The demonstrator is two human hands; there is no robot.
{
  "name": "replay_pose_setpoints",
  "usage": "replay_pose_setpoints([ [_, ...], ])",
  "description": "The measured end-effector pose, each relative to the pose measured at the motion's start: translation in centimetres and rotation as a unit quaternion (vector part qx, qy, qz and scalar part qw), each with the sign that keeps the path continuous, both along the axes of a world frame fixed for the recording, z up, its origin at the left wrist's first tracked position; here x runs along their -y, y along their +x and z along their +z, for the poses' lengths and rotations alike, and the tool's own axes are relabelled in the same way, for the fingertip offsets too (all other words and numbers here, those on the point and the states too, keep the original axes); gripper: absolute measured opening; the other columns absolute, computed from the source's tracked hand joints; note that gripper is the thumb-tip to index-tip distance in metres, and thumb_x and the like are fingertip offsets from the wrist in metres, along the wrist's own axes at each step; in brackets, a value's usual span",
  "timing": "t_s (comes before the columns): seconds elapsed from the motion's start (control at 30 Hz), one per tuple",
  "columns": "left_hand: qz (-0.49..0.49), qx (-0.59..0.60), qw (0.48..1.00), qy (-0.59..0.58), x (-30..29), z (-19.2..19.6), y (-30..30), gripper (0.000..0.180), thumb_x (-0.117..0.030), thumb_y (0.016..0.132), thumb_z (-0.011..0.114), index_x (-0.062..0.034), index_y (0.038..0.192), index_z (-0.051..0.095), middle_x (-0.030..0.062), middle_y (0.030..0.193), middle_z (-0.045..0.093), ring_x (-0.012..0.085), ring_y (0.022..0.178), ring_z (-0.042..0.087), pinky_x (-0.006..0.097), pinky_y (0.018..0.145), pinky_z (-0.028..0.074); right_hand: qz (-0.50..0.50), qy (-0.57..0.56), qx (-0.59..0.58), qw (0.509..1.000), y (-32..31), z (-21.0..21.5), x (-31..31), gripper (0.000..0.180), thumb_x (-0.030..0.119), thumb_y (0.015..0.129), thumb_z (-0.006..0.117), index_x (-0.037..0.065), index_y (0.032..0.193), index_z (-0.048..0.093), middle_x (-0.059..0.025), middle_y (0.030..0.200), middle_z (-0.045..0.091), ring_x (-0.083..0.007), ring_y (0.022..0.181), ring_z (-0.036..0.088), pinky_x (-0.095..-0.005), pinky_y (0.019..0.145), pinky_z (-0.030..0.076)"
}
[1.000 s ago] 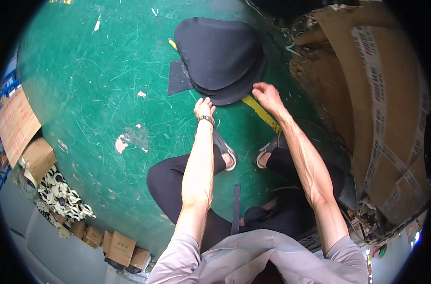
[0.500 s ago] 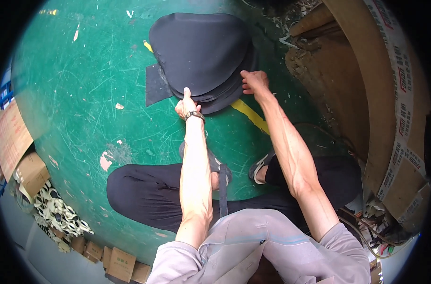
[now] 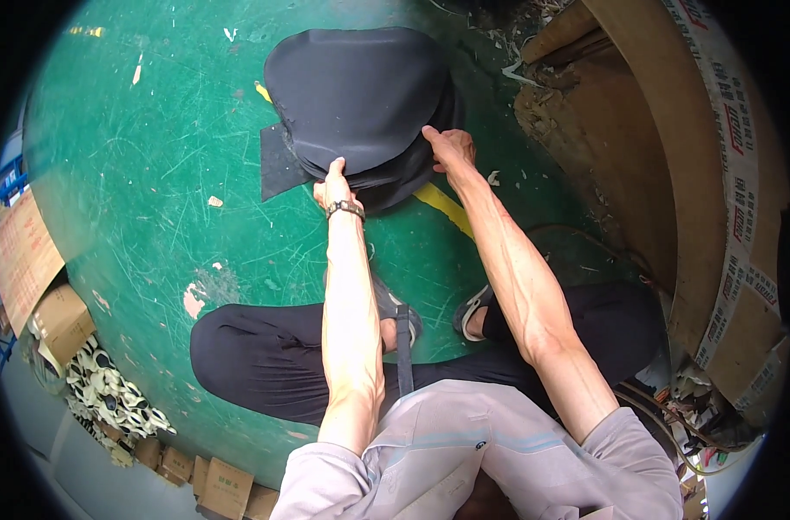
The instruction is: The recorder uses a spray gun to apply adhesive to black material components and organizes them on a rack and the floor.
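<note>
Left of the left grip (image 3: 332, 188), a flat dark patch (image 3: 279, 165) lies on the green floor (image 3: 178, 147), its inner edge running under the stack of black sheets (image 3: 356, 95). That stack sits on the floor just beyond both grips, filling the space from the left grip's far side to the right grip (image 3: 452, 152). The left grip is closed on the stack's near-left rim: its thumb lies on top, the fingers tuck beneath, and how many layers they take is hidden. A banded bracelet (image 3: 345, 209) circles the wrist behind it.

Between the grips, the layers fan out below the top one along the near-right rim. The stack's broad end points away from the person, and its narrower, rounded end points back between the forearms. Its length and width look almost alike, so any long axis is weak; I judge it to run roughly away from the body.

Slightly farther out, the right grip is narrow, apparently pinching the stack's right edge. Half a second ago its fingers were only beside that edge; now they meet it, so the rim seems to be controlled from two sides. Nearer the person than the right grip, a yellow strip (image 3: 445, 210) crosses the floor; well to its right stands brown cardboard (image 3: 611, 156).
</note>
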State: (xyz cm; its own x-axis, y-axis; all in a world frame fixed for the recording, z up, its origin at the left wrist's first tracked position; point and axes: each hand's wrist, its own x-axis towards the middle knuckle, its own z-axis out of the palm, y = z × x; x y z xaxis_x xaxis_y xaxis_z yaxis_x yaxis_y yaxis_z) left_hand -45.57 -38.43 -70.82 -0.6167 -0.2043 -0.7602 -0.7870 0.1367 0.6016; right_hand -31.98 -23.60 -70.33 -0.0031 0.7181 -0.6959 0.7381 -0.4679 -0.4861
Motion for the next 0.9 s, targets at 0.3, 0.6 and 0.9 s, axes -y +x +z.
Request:
replay_pose_setpoints([
  [0.3,-0.002,-0.055,0.988,0.144,2.2,-0.6,-1.0,0.059,-0.001,0.080,0.076,0.0058,0.131,0.049,0.0192,0.132,0.059,0.0328,0.118,0.061,0.048,0.101,0.052,-0.109,-0.101,-0.090,0.985,-2.1,0.9,-0.2,0.076,0.052,0.070,0.088,-0.013,0.103,0.065,-0.0188,0.096,0.069,-0.0264,0.077,0.070,-0.0375,0.058,0.062],
  [0.6,0.020,-0.007,0.985,0.172,2.5,-1.0,-1.2,0.057,0.001,0.079,0.077,0.0071,0.127,0.048,0.0235,0.133,0.055,0.0388,0.120,0.059,0.062,0.095,0.054,0.050,0.112,0.076,0.990,-2.9,0.9,0.9,0.062,0.054,0.075,0.077,-0.003,0.099,0.072,-0.0231,0.104,0.072,-0.0347,0.098,0.070,-0.0433,0.089,0.055],
  [0.9,0.026,0.005,0.985,0.170,2.4,-2.4,-1.2,0.058,-0.001,0.078,0.080,0.0067,0.127,0.049,0.0231,0.133,0.055,0.0386,0.121,0.057,0.063,0.096,0.053,-0.092,0.029,0.056,0.994,-3.1,-0.9,0.6,0.065,0.045,0.074,0.083,-0.007,0.112,0.069,-0.0225,0.112,0.071,-0.0302,0.102,0.069,-0.0419,0.086,0.055],
])
